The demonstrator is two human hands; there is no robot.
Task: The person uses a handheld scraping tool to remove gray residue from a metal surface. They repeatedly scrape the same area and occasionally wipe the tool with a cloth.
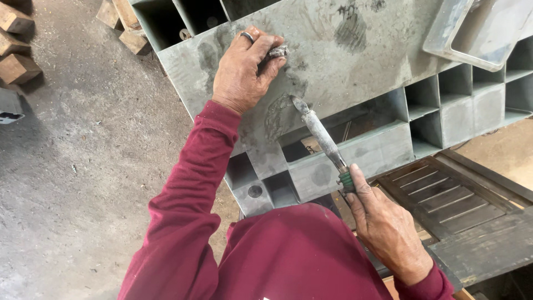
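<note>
Grey panel (pixel 355 50), left hand (pixel 241 72) fingers clamped on putty lump (pixel 276 53), right hand (pixel 383 222) gripping putty knife (pixel 322 136)

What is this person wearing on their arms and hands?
Both arms are in long dark red sleeves that end at the wrists, part of a matching top. The left hand is bare apart from a dark ring on one finger. The right hand is bare, no glove or ring visible.

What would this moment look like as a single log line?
left hand: presses grey lump on grey panel | right hand: holds putty-coated tool, tip at panel | wooden blocks on floor
</note>
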